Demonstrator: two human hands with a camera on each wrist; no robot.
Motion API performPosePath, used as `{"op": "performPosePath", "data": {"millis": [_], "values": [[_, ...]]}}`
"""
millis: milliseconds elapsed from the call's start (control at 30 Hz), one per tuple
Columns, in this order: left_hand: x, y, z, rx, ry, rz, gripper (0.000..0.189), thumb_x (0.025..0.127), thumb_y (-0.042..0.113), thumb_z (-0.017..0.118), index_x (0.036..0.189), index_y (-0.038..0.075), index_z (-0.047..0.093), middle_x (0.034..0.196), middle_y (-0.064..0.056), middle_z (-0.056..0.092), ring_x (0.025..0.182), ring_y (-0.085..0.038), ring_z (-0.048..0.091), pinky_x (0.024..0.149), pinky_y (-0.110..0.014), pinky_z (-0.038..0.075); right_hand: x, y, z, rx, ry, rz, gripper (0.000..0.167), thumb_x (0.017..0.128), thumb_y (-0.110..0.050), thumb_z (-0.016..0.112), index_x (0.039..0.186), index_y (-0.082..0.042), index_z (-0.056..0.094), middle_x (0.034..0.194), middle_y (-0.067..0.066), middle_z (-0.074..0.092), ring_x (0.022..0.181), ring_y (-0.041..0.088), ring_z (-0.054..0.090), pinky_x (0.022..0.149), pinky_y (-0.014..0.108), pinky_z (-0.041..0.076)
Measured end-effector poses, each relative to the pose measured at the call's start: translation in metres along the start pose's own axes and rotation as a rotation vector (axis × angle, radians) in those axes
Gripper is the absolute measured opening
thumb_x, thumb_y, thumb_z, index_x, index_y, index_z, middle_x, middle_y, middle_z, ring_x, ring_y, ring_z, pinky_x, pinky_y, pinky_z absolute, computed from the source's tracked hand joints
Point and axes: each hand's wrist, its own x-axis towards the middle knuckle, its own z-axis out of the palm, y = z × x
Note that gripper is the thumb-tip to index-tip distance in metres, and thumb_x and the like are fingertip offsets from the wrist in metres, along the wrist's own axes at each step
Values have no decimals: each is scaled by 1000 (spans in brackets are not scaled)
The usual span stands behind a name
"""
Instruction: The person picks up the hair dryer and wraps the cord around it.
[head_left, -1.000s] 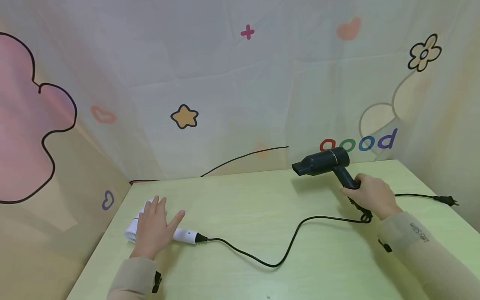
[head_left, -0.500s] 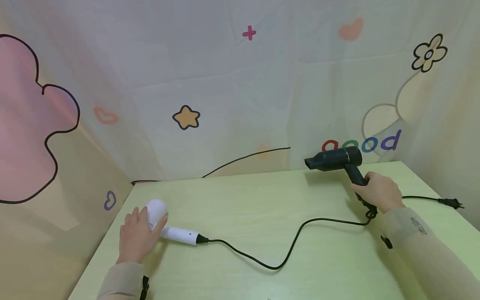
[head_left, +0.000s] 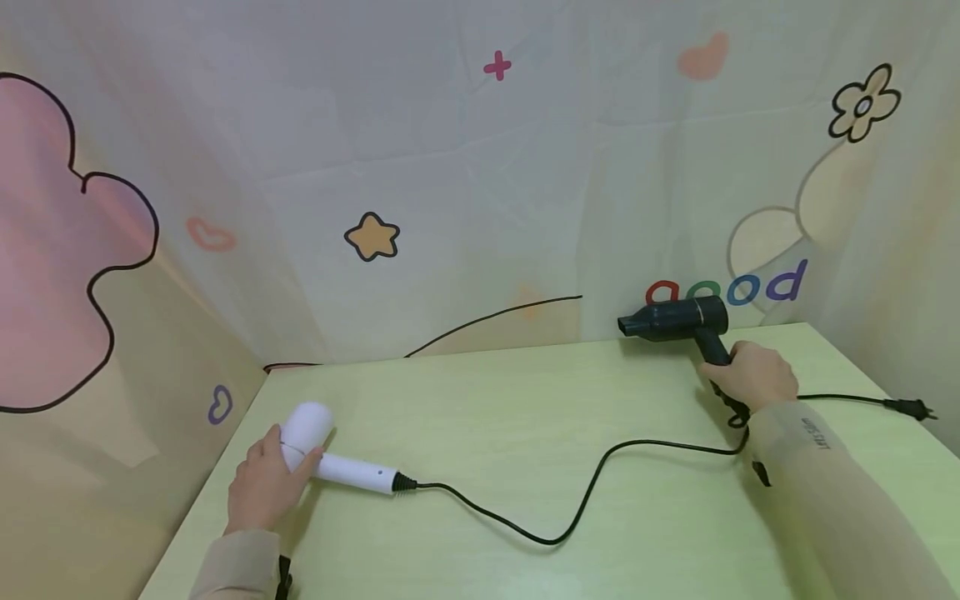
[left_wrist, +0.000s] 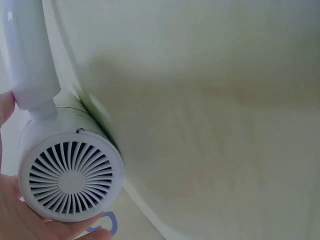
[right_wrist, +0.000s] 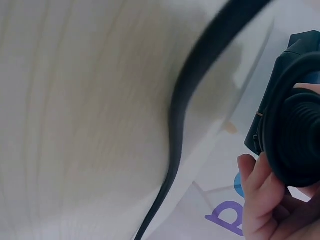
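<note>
A printed fabric backdrop [head_left: 480, 192] hangs behind a pale green wood-grain table [head_left: 480, 425]. Toward the table's far right corner is a black hair dryer [head_left: 678, 319], its flat nozzle pointing left; a white hair dryer [head_left: 309, 427] is at the table's left side, its handle pointing right. The right hand [head_left: 753, 377] grips the black dryer's handle, while the left hand [head_left: 262, 487] holds the white dryer's barrel, fingers cupped round it just beside the round slatted intake grille [left_wrist: 71, 181]. A black power cord [head_left: 551, 542] curves over the tabletop between the two dryers. Near the right edge is a black plug [head_left: 909, 409]; which dryer it belongs to cannot be told.
</note>
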Motion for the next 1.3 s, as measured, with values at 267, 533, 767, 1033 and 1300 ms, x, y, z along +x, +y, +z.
{"op": "performPosePath", "data": {"millis": [267,533,767,1033,1300], "values": [[2,0,-4,-10,-47,-25,74,96,41,44,142,-10,19,130,-43,34,110,-60,42,82,-66,41,4,1,6,-29,-12,-4,53,83,-48,60,96,3,54,73,15,55,61,26,51,48,34,42],[2,0,-3,-24,-57,-34,75,96,44,43,143,-9,19,132,-41,33,112,-60,41,83,-66,41,7,2,12,-47,-44,35,57,83,-47,60,103,6,54,78,18,56,66,29,52,51,34,42],[2,0,-7,-70,-72,-44,74,94,42,49,141,-9,23,128,-41,35,107,-57,45,81,-62,43,5,2,15,-51,-56,28,62,82,-50,64,101,9,57,77,18,53,66,28,51,51,32,42],[7,0,-12,-116,-130,-93,83,88,45,53,141,-13,25,126,-40,35,98,-47,49,76,-54,47,3,8,15,-63,-87,30,65,78,-63,61,90,1,58,70,11,53,63,26,52,52,33,40],[12,-4,-10,-187,-181,-138,103,79,68,57,131,-18,34,113,-40,46,89,-37,57,63,-34,49,-1,12,13,-93,-93,5,88,76,-75,53,113,5,54,88,22,56,75,37,53,57,40,42]]}}
